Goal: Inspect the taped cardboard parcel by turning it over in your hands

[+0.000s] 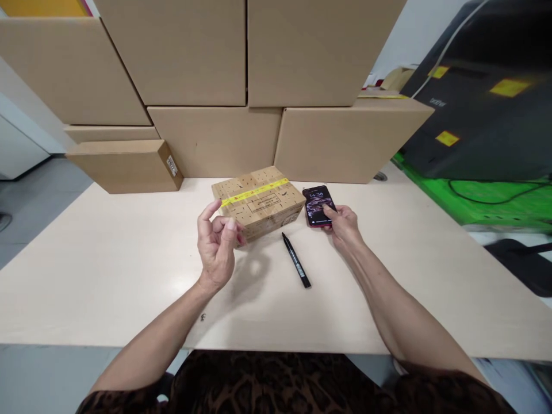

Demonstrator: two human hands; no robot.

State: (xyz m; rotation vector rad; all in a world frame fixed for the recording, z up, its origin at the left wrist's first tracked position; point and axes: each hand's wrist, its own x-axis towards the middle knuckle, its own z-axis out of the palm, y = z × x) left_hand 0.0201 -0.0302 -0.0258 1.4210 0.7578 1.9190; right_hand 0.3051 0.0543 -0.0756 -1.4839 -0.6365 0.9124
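Note:
My right hand (344, 225) grips the lower right corner of a smartphone (318, 198), thumb on its lit screen, which reads 14:36. The phone lies at or just above the table beside a small cardboard box (263, 201) with yellow tape across its top. In front of that box's left side, my left hand (219, 244) is raised over the table, fingers loosely curled and apart, with nothing in it. I cannot tell whether its fingertips touch the box. Between my hands lies a black marker pen (296, 261), slanting on the tabletop.
Large cardboard boxes (211, 144) are stacked along the back of the table (129, 276). A flat carton (129, 167) stands at the back left. To the right, beyond the table edge, a dark Brother machine (466, 132) sits on a green surface (470, 201).

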